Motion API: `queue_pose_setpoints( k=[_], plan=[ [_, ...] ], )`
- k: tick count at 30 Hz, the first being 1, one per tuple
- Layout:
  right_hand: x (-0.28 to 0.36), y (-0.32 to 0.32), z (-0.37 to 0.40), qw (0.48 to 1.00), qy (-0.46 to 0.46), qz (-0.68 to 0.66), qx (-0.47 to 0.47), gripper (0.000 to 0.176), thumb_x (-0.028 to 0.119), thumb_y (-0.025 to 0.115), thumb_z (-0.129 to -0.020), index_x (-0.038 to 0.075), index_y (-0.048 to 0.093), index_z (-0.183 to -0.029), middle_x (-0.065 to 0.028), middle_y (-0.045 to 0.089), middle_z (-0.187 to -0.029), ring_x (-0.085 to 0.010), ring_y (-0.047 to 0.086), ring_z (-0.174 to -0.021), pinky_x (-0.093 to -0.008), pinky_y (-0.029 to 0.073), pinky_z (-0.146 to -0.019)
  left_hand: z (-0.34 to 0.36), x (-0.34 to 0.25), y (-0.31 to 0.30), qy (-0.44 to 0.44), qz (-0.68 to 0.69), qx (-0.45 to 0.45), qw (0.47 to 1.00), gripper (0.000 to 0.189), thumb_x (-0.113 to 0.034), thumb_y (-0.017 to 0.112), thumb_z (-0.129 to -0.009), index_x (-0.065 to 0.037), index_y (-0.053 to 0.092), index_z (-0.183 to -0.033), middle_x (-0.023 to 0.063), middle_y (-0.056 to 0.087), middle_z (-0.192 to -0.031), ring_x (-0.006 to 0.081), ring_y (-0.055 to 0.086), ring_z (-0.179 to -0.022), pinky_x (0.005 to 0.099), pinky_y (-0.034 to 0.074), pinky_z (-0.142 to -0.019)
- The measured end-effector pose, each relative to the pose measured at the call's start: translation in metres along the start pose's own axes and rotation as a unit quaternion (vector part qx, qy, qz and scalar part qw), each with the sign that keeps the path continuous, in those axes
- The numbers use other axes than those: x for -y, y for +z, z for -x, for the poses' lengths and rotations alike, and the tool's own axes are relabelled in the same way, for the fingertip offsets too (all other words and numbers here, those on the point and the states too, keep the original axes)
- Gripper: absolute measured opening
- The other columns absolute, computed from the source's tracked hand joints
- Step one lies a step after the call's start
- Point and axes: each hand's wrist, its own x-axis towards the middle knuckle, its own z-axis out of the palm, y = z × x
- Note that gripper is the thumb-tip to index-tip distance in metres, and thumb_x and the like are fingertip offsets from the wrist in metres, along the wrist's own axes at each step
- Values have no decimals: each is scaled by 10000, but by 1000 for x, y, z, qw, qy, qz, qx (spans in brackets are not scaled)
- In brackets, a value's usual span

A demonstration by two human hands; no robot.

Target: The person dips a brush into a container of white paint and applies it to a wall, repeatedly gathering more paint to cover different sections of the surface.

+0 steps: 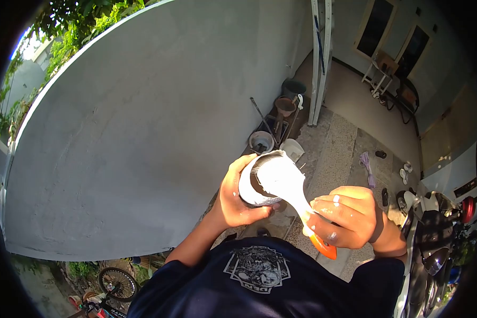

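Observation:
My left hand [234,193] is wrapped round a paint-smeared cup [246,186], which is tilted so its open mouth and dark inner wall show. My right hand [350,216] grips a paintbrush [298,200] by its handle. White paint coats the brush's broad head and neck, and the sunlit part is washed out to bright white. Only the handle's end shows bare orange, below my fingers. The brush head lies over the cup's mouth, its bristles at the rim. White specks of paint dot the fingers of my right hand.
A grey wall [159,132] fills the left side. Along its foot stand a bucket [261,142], a brown pot [285,106] and a white container [292,150]. A metal post [319,63] rises beyond. Motorcycles are at right, a bicycle [116,284] at lower left, footwear [404,176] on the ground.

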Motion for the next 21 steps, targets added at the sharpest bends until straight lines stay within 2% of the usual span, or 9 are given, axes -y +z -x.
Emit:
queue_pose_setpoints(
  k=[5,7,8,11,15,18,21],
  plan=[
    [-6,-15,13,1000,-10,-12,7,235,76,746,-716,49,629,-918,-35,589,-747,-124,599,-595,-223,483,-473,-7,1,15,-6,-67,-11,998,943,-127,854,-574,40,336,-1344,186,530,-1277,259,552,-1174,370,430,-1002],
    [-10,-20,16,999,0,-44,13,227,86,739,-716,40,634,-912,-34,592,-752,-123,597,-588,-225,487,-481,-12,3,21,40,-83,4,996,930,-116,854,-562,46,358,-1332,190,518,-1284,270,542,-1188,377,421,-1013],
    [-12,-21,18,999,3,-45,11,227,86,739,-716,40,634,-912,-34,592,-752,-123,597,-588,-225,487,-481,-13,10,24,63,-102,2,993,971,-180,866,-539,7,354,-1342,195,534,-1255,296,566,-1154,389,446,-977],
    [-18,-19,23,998,11,-46,28,217,91,729,-713,30,638,-900,-33,588,-750,-121,594,-585,-227,490,-486,-17,11,30,79,-135,14,988,986,-183,884,-530,2,357,-1343,192,535,-1258,296,563,-1157,391,445,-980],
    [-23,-19,26,1000,-8,-16,0,214,83,727,-701,22,646,-890,-33,576,-740,-117,594,-591,-224,488,-484,-21,9,37,67,-127,16,989,999,-245,889,-553,22,347,-1348,189,531,-1261,279,566,-1152,376,446,-980],
    [-24,-23,34,1000,-20,4,-7,234,75,734,-697,23,644,-906,-35,582,-746,-122,595,-595,-224,488,-485,-22,5,38,29,-121,4,992,901,-200,851,-584,39,383,-1316,178,547,-1231,273,569,-1144,379,439,-989],
    [-23,-29,38,1000,-15,6,-14,236,67,742,-704,31,634,-910,-39,588,-754,-127,598,-602,-225,489,-486,-23,8,39,36,-116,-5,993,898,-208,852,-590,44,382,-1312,175,550,-1229,263,584,-1116,368,452,-970]
  ],
)
